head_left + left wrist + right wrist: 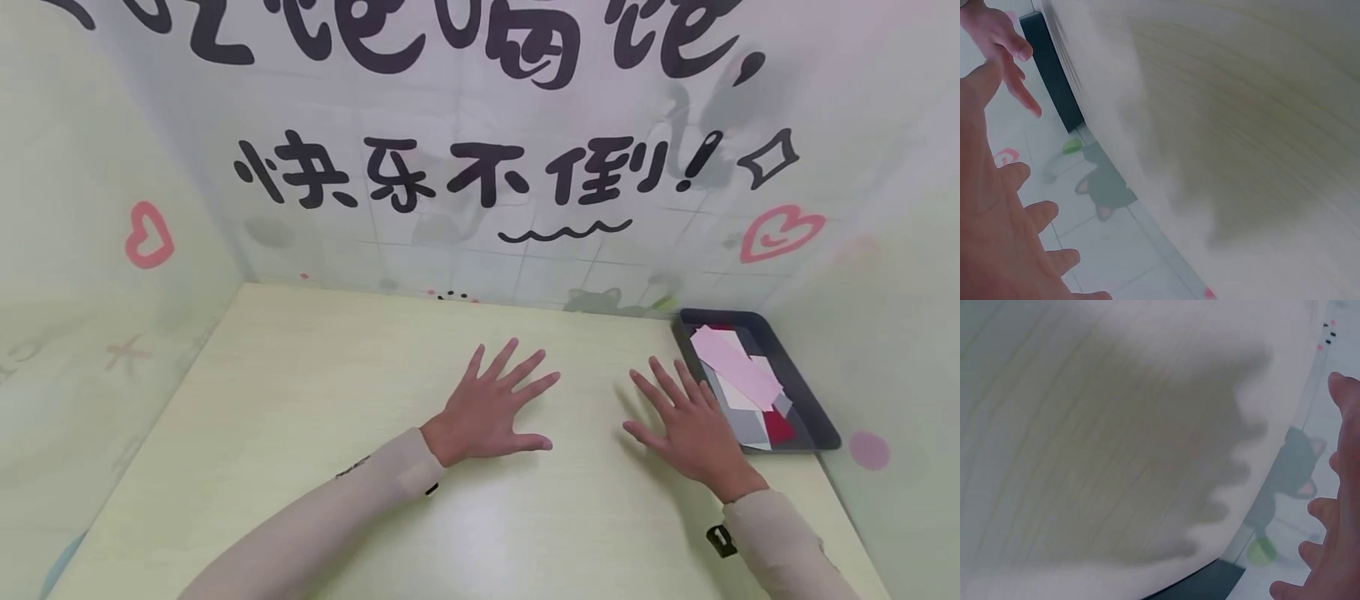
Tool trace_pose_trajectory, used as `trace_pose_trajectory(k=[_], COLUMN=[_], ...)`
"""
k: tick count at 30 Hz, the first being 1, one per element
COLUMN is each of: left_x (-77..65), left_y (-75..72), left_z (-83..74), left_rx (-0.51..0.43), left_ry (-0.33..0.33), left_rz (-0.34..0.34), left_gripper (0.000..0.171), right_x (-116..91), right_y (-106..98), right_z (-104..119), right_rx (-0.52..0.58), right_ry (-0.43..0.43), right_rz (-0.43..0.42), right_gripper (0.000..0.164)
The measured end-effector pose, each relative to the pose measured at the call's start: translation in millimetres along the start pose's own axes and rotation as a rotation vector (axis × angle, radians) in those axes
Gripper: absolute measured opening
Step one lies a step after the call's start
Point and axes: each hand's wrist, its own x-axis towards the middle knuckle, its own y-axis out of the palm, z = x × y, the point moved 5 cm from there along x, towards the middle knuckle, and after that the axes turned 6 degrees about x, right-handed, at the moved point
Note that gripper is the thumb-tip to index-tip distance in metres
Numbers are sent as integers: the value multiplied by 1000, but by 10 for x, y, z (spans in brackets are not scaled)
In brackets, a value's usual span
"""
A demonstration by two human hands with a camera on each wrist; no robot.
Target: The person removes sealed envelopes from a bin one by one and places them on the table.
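Observation:
My left hand [483, 411] hovers over the middle of the pale wooden table [315, 375], its fingers spread straight and holding nothing. To the right, my right hand [692, 433] is likewise held above the table with fingers spread, nothing in it. Its fingertips overlap the near left edge of a dark tray [806, 400] in the head view; whether they touch it I cannot tell. Inside the tray lie a pink strip [738, 362], white and grey flat pieces, and a red piece [778, 426]. Both wrist views show the hands' shadows on the tabletop, apart from the hands.
A printed wall [450, 267] with dark characters stands along the table's back edge. Side walls rise at left [90, 333] and right [900, 375]. The tray sits in the back right corner. A blue shape [63, 567] shows at the lower left.

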Motion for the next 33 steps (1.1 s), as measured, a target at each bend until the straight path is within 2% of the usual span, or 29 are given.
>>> trace_pose_trajectory(k=[4, 11, 18, 25, 33], left_x=[182, 462, 658, 705, 687], left_y=[63, 211, 331, 348, 391], left_z=[-154, -394, -578, -644, -634], left_rx=[9, 26, 29, 29, -22], left_ry=[27, 50, 71, 73, 55], left_rz=[20, 78, 128, 140, 179], left_gripper=[86, 85, 84, 83, 81], right_x=[-53, -156, -275, -343, -370], right_y=[-37, -50, -34, 25, 83], right_z=[-173, -472, -680, -737, -705], right_rx=[-23, -62, -8, 89, 96], right_ry=[41, 117, 204, 247, 209], right_rz=[-6, 36, 91, 142, 115], right_gripper=[77, 76, 73, 71, 72])
